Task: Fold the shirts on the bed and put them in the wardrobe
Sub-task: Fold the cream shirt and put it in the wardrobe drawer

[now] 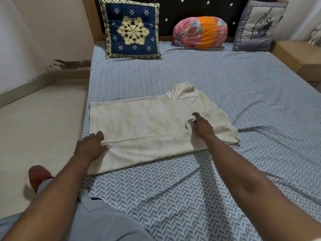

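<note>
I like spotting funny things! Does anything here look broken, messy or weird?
Yes. The wall on the left has a dark, flaky patch low down, like peeling or damp paint. The bedsheet is also rumpled into long creases in front of the cream shirt. Nothing looks spilled.

Bed (286, 108), covered with a blue-and-white herringbone sheet (225, 87).
One cream shirt (147, 126) lies flat across the near-left part, partly folded, collar pointing to the head end, its left edge at the edge of the bed. At the head end, left to right: a navy embroidered cushion (132, 30) standing upright, a pink-and-orange bolster (199, 34) on its side, and a grey cushion (258, 26), probably leaning on the headboard (191, 13). The sheet is rumpled at near right.
</note>
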